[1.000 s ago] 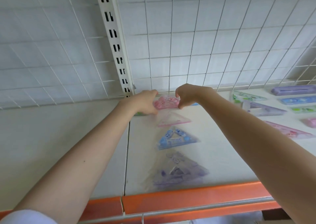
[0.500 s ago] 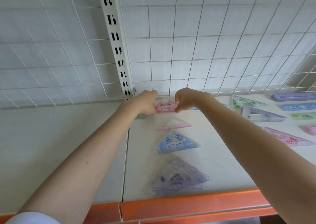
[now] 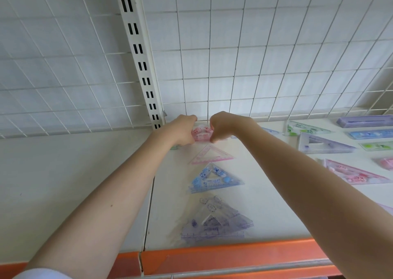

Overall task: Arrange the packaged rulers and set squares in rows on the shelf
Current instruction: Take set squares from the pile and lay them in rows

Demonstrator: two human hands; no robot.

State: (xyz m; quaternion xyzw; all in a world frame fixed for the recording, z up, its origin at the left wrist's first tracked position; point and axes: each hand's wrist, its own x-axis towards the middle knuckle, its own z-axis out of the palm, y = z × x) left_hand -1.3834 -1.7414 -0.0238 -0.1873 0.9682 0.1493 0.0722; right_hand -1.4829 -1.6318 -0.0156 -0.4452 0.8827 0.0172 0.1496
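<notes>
- I see my left hand (image 3: 182, 129) and right hand (image 3: 221, 127) both curled onto a pink packet (image 3: 201, 133) at the back of the shelf (image 3: 265, 193), against the wire grid (image 3: 234, 66).
- In front of it lie a pink set square (image 3: 211, 155), a blue one (image 3: 214, 178) and a purple one (image 3: 214, 221) (one column).

Both bare forearms reach from the near edge toward the far back, converging there; the left arm enters from the near left with a white sleeve (image 3: 40, 274) at its upper part; the right arm enters from the near right; the left hand (image 3: 183, 131) is curled, knuckles up, fingers closed downward; the right hand (image 3: 222, 125) is likewise curled, fingertips pinched down; the two hands sit just beside each other, nearly touching.
</notes>
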